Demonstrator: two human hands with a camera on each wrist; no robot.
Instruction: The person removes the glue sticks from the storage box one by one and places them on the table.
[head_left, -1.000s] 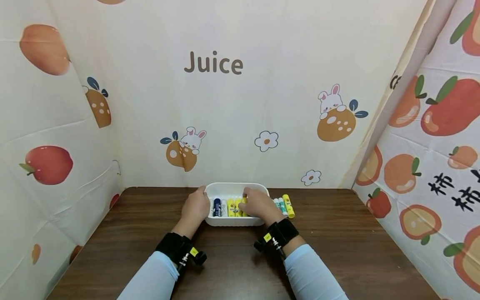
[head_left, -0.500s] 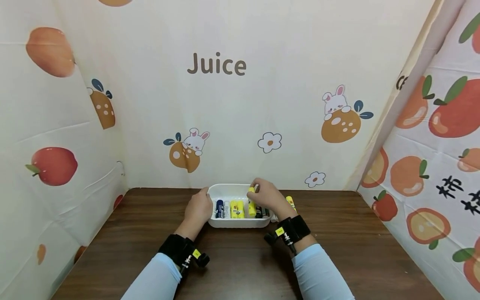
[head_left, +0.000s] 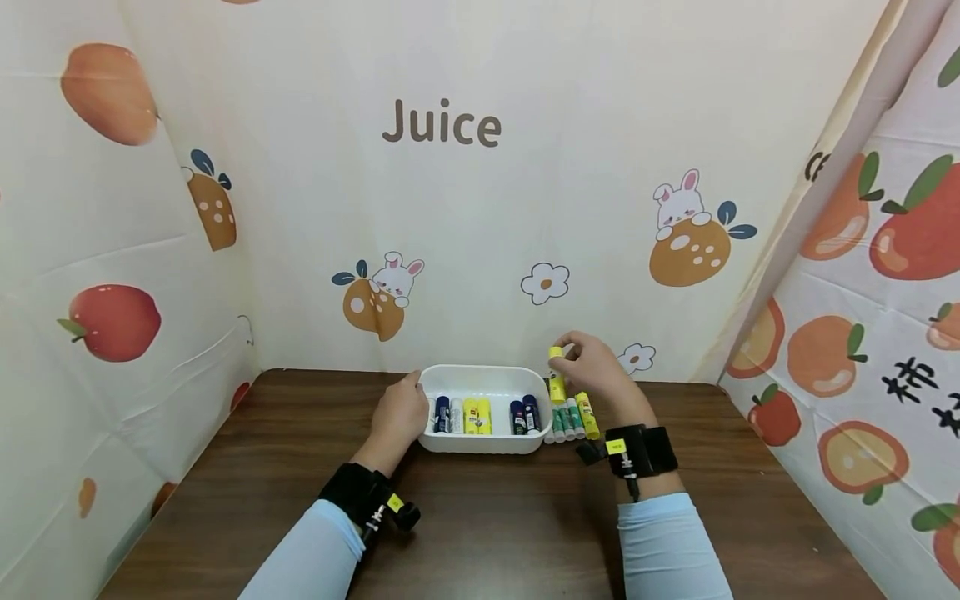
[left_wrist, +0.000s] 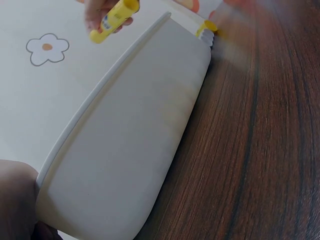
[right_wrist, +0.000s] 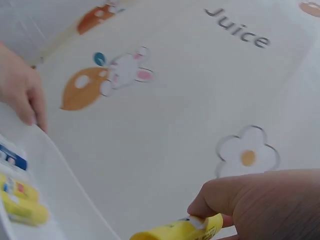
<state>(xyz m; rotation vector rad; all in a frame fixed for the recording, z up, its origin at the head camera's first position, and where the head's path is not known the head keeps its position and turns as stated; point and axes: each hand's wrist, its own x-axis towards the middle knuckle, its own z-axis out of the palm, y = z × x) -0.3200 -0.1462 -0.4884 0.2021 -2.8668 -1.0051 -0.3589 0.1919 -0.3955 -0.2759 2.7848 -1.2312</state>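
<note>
My left hand grips the left end of a white plastic bin, its rim under the fingers. Past the bin's right end, my right hand pinches a yellow glue stick near its top, over a row of glue sticks on the table. That glue stick also shows in the left wrist view, tilted and raised above the rim. Inside the bin lie a blue stick, a white stick, two yellow glue sticks and two dark blue sticks.
Against the bin's right side, several green-and-white sticks lie side by side, with another yellow glue stick at the row's right end. The brown wooden table ends at a printed cloth behind and at the sides.
My right hand has taken hold of a yellow glue stick in the bin, lifted it out and carried it right. My left hand has stayed at the bin's left end.
</note>
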